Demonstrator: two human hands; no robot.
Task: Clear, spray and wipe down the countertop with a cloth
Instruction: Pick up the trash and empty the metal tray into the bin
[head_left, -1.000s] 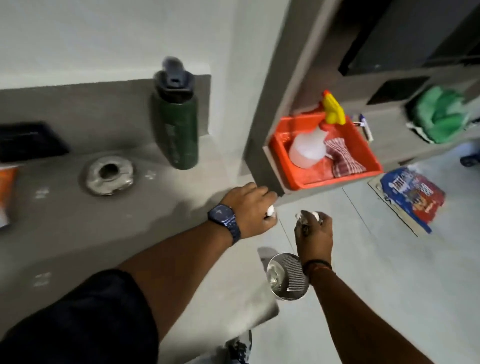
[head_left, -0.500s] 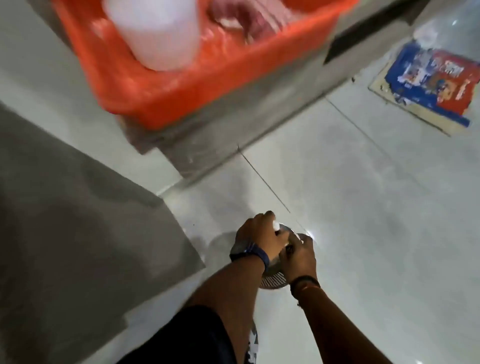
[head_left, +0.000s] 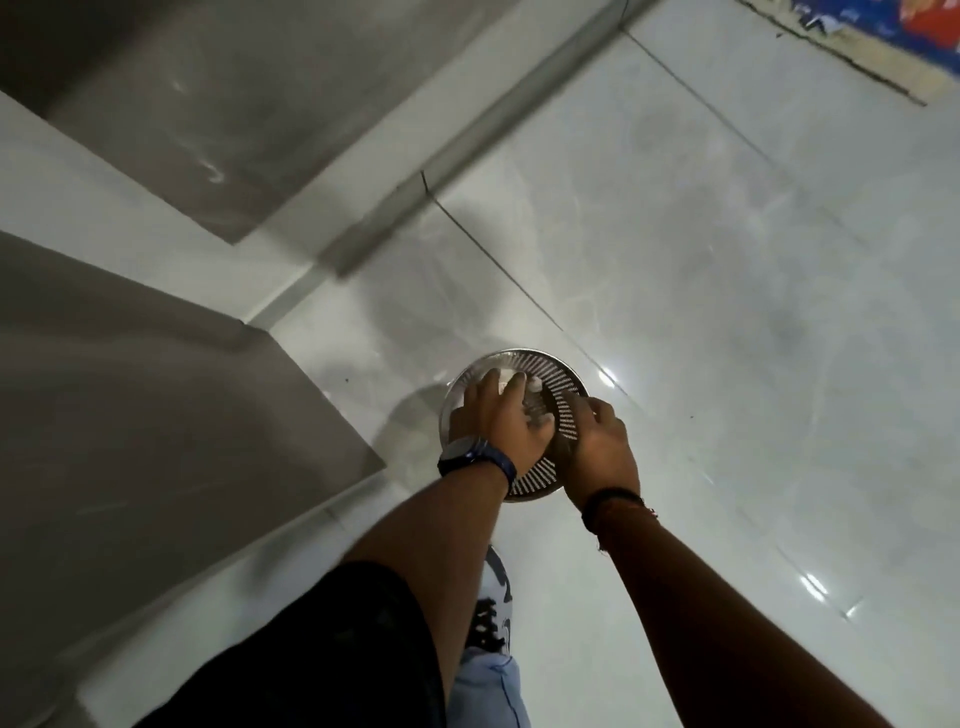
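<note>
Head view, left hand: we see the left hand (head_left: 498, 423) reaching down into the round slotted metal bin (head_left: 563, 395), fingers spread fairly wide and pointing into it, a dark watch (head_left: 475, 457) on the wrist.
Head view, white scraps: small white bits (head_left: 524, 382) lie just beyond the left fingertips (head_left: 514, 387), inside the bin; we cannot tell whether the fingers touch them.
Head view, right hand: the right hand (head_left: 602, 447) sits on the bin's near right rim, fingers curled over the edge and gripping it, a dark band (head_left: 610, 499) at the wrist.
Head view, bin: it stands on the glossy pale floor tiles (head_left: 727, 312), under both hands.
Head view, countertop: the grey countertop (head_left: 130, 441) lies well to the left of the left fingers, its corner near the bin.
Head view, elsewhere: a printed mat (head_left: 883, 31) lies far beyond the right fingers; a shoe (head_left: 493, 613) shows below the forearms.
</note>
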